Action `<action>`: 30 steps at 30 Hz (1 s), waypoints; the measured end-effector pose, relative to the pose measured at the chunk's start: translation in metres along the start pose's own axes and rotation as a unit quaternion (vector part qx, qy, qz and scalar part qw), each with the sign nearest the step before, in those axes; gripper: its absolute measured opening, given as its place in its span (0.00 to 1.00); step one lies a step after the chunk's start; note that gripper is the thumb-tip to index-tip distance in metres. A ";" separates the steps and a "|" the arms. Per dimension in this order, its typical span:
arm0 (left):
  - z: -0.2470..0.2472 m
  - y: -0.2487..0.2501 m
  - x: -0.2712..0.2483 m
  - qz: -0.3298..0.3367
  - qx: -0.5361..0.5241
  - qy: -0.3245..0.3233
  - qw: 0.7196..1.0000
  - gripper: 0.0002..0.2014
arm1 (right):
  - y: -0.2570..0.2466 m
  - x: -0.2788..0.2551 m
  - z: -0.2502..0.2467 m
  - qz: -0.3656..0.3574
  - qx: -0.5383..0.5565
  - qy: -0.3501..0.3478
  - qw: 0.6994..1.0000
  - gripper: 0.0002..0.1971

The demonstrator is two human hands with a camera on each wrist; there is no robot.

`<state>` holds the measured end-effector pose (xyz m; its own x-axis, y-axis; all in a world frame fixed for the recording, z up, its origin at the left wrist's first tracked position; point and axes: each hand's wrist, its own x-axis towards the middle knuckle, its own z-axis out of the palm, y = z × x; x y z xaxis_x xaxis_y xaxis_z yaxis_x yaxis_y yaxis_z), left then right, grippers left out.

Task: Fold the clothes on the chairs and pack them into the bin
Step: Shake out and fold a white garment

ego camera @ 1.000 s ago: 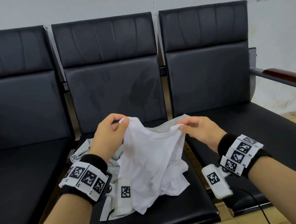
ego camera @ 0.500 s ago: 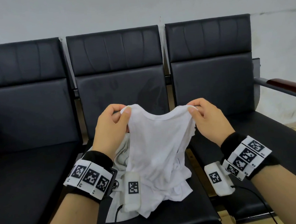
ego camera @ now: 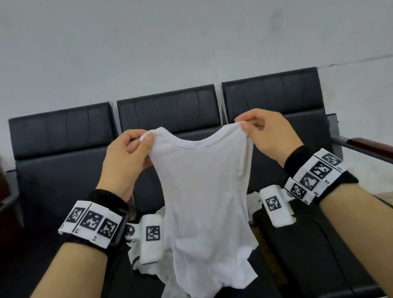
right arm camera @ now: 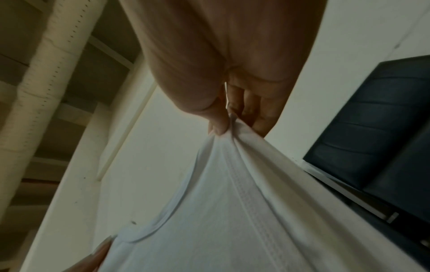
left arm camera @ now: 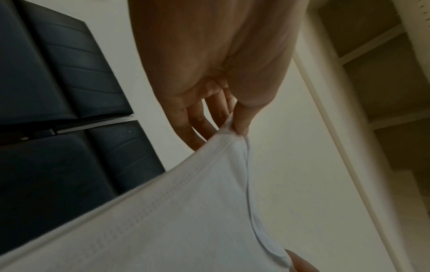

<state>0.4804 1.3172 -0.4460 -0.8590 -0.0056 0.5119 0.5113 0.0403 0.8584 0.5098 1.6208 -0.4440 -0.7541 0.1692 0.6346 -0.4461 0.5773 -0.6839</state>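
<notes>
I pinch a white shirt (ego camera: 205, 196) by its shoulders, left hand (ego camera: 129, 160) at 10 o'clock, right hand (ego camera: 268, 136) at 2, fingers closed on cloth, letting it hang straight above the middle chair (ego camera: 170, 117) for folding.

the left hand (ego camera: 129, 160) and right hand (ego camera: 267, 132) each pinch a top corner of a white shirt (ego camera: 205, 196), holding it up in front of the middle seat of a row of black chairs (ego camera: 167, 113). its lower hem trails onto other pale clothes (ego camera: 253, 201) lying on that seat. a grey wall (ego camera: 179, 41) stands behind.
</notes>
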 end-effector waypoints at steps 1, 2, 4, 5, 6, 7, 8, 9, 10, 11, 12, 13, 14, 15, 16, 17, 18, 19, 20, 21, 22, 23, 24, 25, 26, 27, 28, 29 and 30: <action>-0.002 0.013 0.001 0.010 0.002 -0.002 1.000 0.08 | -0.012 0.004 -0.007 -0.009 0.002 -0.001 1.000 0.08; -0.004 0.025 0.001 0.019 0.004 -0.003 1.000 0.09 | -0.023 0.006 -0.013 -0.017 0.006 0.000 1.000 0.08; -0.006 0.050 0.001 0.030 0.007 -0.006 1.000 0.09 | -0.045 0.010 -0.025 -0.030 0.025 0.007 0.999 0.09; -0.007 0.062 0.000 0.032 0.009 -0.008 0.999 0.09 | -0.055 0.012 -0.030 -0.033 0.042 0.008 0.999 0.09; -0.008 0.074 0.000 0.034 0.013 -0.011 0.999 0.09 | -0.065 0.013 -0.036 -0.032 0.065 0.005 0.997 0.09; -0.008 0.085 -0.001 0.037 0.017 -0.013 0.999 0.08 | -0.075 0.014 -0.041 -0.029 0.091 0.000 0.995 0.10; -0.009 0.096 -0.002 0.041 0.020 -0.016 0.999 0.08 | -0.084 0.016 -0.047 -0.027 0.113 -0.004 0.993 0.11; -0.008 0.107 -0.003 0.045 0.020 -0.017 0.999 0.08 | -0.092 0.017 -0.052 -0.031 0.125 -0.005 0.992 0.12; -0.008 0.117 -0.005 0.049 0.016 -0.018 0.999 0.08 | -0.100 0.017 -0.058 -0.039 0.128 -0.004 0.991 0.12; -0.008 0.126 -0.007 0.053 0.011 -0.017 0.998 0.09 | -0.108 0.018 -0.063 -0.048 0.128 -0.001 0.991 0.13; -0.007 0.134 -0.009 0.057 0.002 -0.016 0.998 0.10 | -0.114 0.017 -0.068 -0.054 0.129 0.002 0.990 0.13; -0.007 0.142 -0.012 0.060 -0.008 -0.014 0.998 0.10 | -0.120 0.017 -0.073 -0.058 0.130 0.005 0.990 0.12; -0.007 0.149 -0.014 0.064 -0.018 -0.014 0.998 0.11 | -0.124 0.017 -0.078 -0.059 0.133 0.007 0.989 0.12; -0.006 0.156 -0.017 0.069 -0.029 -0.017 0.997 0.10 | -0.128 0.016 -0.082 -0.059 0.134 0.010 0.989 0.11; -0.007 0.161 -0.019 0.073 -0.040 -0.020 0.996 0.09 | -0.131 0.015 -0.086 -0.059 0.132 0.014 0.989 0.10; -0.007 0.166 -0.021 0.077 -0.051 -0.024 0.995 0.08 | -0.134 0.014 -0.090 -0.061 0.127 0.018 0.990 0.10; -0.008 0.170 -0.022 0.081 -0.058 -0.027 0.995 0.07 | -0.137 0.012 -0.093 -0.064 0.118 0.022 0.991 0.10; -0.009 0.174 -0.023 0.086 -0.062 -0.027 0.994 0.06 | -0.139 0.010 -0.095 -0.068 0.108 0.029 0.991 0.10; -0.010 0.178 -0.024 0.090 -0.062 -0.027 0.994 0.06 | -0.142 0.009 -0.097 -0.074 0.098 0.035 0.992 0.09; -0.012 0.182 -0.024 0.094 -0.062 -0.025 0.993 0.06 | -0.145 0.008 -0.100 -0.079 0.089 0.042 0.992 0.09; -0.013 0.185 -0.024 0.096 -0.064 -0.024 0.993 0.06 | -0.149 0.008 -0.102 -0.085 0.083 0.046 0.992 0.09; -0.015 0.190 -0.024 0.097 -0.068 -0.023 0.993 0.05 | -0.153 0.008 -0.104 -0.091 0.082 0.049 0.991 0.09; -0.016 0.194 -0.024 0.098 -0.072 -0.023 0.992 0.04 | -0.158 0.009 -0.107 -0.095 0.084 0.052 0.991 0.09; -0.018 0.199 -0.024 0.099 -0.074 -0.023 0.992 0.04 | -0.163 0.011 -0.110 -0.098 0.088 0.055 0.990 0.08; -0.019 0.204 -0.023 0.101 -0.075 -0.023 0.992 0.04 | -0.168 0.012 -0.112 -0.102 0.091 0.057 0.989 0.08; -0.020 0.209 -0.024 0.103 -0.075 -0.024 0.992 0.04 | -0.174 0.014 -0.115 -0.108 0.093 0.058 0.988 0.08; -0.021 0.214 -0.024 0.107 -0.075 -0.025 0.991 0.04 | -0.179 0.016 -0.118 -0.115 0.093 0.057 0.987 0.08; -0.022 0.219 -0.024 0.111 -0.074 -0.026 0.991 0.04 | -0.184 0.018 -0.120 -0.122 0.094 0.056 0.986 0.08; -0.023 0.224 -0.024 0.115 -0.073 -0.027 0.990 0.04 | -0.189 0.019 -0.121 -0.128 0.095 0.054 0.986 0.08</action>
<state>0.6165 1.3034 -0.2655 -0.7181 0.0405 0.6948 0.6879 -0.1102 0.7174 0.6379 1.6120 -0.2591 -0.5530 0.1278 0.8233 -0.7055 0.4537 -0.5444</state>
